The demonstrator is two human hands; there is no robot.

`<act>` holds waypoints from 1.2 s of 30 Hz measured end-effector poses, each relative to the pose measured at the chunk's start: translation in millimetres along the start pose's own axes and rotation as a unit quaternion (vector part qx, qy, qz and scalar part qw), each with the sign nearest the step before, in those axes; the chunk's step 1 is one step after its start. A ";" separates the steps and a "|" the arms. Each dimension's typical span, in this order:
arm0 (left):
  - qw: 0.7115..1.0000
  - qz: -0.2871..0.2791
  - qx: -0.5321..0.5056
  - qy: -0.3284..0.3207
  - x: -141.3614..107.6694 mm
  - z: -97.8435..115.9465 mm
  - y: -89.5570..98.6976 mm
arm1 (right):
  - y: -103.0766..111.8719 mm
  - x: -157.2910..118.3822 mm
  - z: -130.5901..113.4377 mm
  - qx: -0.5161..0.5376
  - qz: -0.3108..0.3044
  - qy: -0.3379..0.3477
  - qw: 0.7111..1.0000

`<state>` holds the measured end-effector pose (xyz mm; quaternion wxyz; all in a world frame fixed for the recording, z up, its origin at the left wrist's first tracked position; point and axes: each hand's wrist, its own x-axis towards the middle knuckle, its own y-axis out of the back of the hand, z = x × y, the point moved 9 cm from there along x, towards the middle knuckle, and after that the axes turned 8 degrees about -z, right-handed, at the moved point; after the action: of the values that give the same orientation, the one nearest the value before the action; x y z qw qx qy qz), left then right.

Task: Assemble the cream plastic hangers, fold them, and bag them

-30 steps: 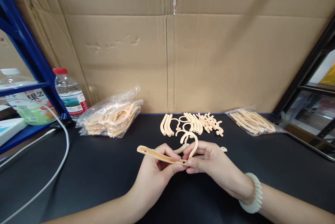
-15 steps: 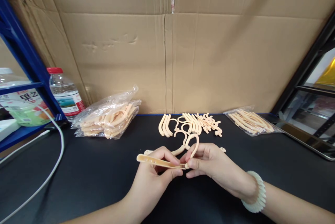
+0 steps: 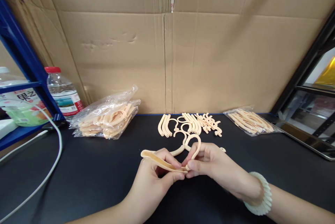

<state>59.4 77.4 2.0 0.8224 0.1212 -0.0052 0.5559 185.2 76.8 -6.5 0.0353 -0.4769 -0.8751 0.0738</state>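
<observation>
Between thumb and fingers, my left hand [image 3: 159,178] pinches a beige plastic hanger arm [image 3: 154,158], its hollow side turned partly toward me. My right hand [image 3: 209,161] grips a beige hanger hook [image 3: 198,145] by its lower end, with the curve standing up. The inner end of the arm meets the base of the hook between my fingertips; whether they are locked together is hidden. Behind my hands a hanger [image 3: 178,151] with hook and spread arms lies on the black table, partly covered by my fingers.
Farther back lie loose hanger arms [image 3: 164,125], hooks [image 3: 186,126] and small curved pieces [image 3: 209,122]. A plastic bag of hanger parts [image 3: 110,119] sits left, another bag [image 3: 250,121] right. A water bottle [image 3: 64,93], white cable [image 3: 59,147] and tablet-like device [image 3: 305,140] flank the table.
The hanger arm has rolled in my left hand so more of its hollow side shows. The hook has shifted slightly right, and both hands remain close together.
</observation>
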 end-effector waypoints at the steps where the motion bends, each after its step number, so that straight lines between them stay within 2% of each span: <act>1: 1.000 0.003 0.009 -0.001 0.2 0.4 0.4 | 0.1 -0.3 0.1 0.003 -0.005 -0.005 1.000; 11: 0.999 0.003 0.039 -0.024 -0.4 4.5 0.7 | -0.7 -2.1 -1.8 -0.004 -0.015 -0.035 0.999; 18: 0.986 -0.012 0.100 -0.130 -5.8 20.7 -3.8 | -3.0 -0.5 -1.4 0.003 -0.010 0.000 1.000; 22: 0.979 -0.008 0.100 -0.176 -11.1 29.1 -7.2 | -4.6 -0.9 5.7 0.040 -0.004 -0.008 0.999; 26: 0.983 0.035 0.102 -0.146 -10.1 28.5 0.5 | 2.1 -0.3 0.4 0.034 0.010 0.000 0.999; 31: 0.996 0.056 0.032 -0.055 -3.8 11.9 9.4 | 14.8 -0.8 -17.2 0.006 0.032 0.054 0.998; 33: 0.996 0.057 0.038 -0.052 -3.7 11.3 9.8 | 13.3 -1.2 -17.4 -0.008 0.015 0.056 0.998; 36: 0.993 0.049 0.070 -0.085 -5.6 16.8 7.0 | 4.5 -0.9 -5.3 0.010 -0.034 0.014 0.999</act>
<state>53.0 71.3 18.9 0.7804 0.2245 -0.0421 0.5820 190.1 79.0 -2.0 0.0547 -0.4479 -0.8893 0.0748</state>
